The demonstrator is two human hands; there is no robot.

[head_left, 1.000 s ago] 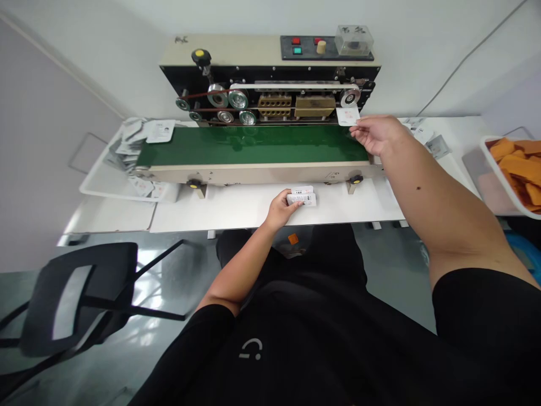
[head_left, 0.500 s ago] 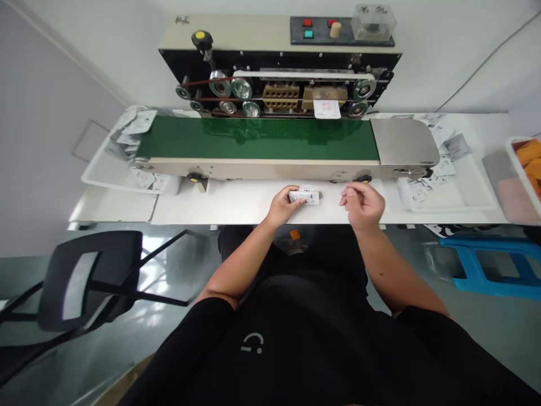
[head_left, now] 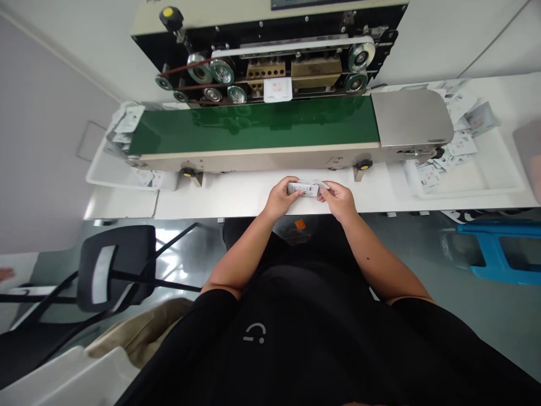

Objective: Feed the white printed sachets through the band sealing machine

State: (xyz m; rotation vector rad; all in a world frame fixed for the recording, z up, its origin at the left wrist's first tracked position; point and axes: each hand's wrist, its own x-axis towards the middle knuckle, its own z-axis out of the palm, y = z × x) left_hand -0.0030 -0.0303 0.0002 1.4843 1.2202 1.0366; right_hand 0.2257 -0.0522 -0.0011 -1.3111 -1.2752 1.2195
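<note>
At the near edge of the white tabletop (head_left: 236,198), just in front of the sealing machine (head_left: 296,31), a small stack of sachets (head_left: 305,188) is held between both hands. The left hand (head_left: 279,201) is closed around the stack's left end, thumb on top, fingers curled under. The right hand (head_left: 338,201) is pinched on the stack's right end with thumb and fingertips. The stack is kept low, at or just above the tabletop; whether it touches cannot be told. Printing is seen on the top sachet but is too small to read.

Behind the hands the green belt (head_left: 253,127) is run left to right across the machine. A single sachet (head_left: 278,89) is seen upright at the back edge of the belt, under the brass-coloured blocks, near the middle. A metal plate (head_left: 412,117) is fitted at the belt's right end. Beside it, a right tray (head_left: 486,189) is set on the tabletop, with loose sachets (head_left: 459,144) scattered in and behind it. At the belt's left end a left tray (head_left: 105,179) is placed, and a heap of sachets (head_left: 124,121) is piled there. A black chair (head_left: 114,270) is stood on the floor to the left, a blue stool (head_left: 494,254) to the right. A black shirt is worn.
</note>
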